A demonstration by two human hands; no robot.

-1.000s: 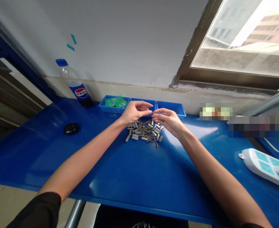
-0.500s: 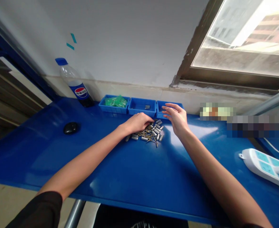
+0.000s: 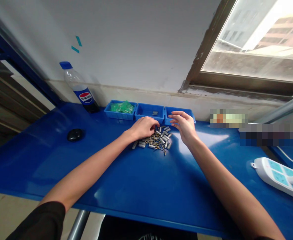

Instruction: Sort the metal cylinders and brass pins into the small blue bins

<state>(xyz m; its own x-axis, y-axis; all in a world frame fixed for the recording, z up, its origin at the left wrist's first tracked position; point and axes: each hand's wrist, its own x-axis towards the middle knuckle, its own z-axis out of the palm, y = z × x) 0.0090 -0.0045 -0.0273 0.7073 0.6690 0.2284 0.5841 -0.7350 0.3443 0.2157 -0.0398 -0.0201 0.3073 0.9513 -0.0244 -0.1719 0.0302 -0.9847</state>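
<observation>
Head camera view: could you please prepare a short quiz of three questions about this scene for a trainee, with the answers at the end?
1. True or false: the left hand is at the pile of metal pins and cylinders, while the right hand is seen in front of the right blue bin.

2. Which one holds the green plastic packets?
A) the left blue bin
B) the middle blue bin
C) the right blue bin

3. Fill in the missing word: the Pepsi bottle, which stands to the left of the bins, has a ____ cap.

Key: 1. True; 2. A; 3. blue.
</observation>
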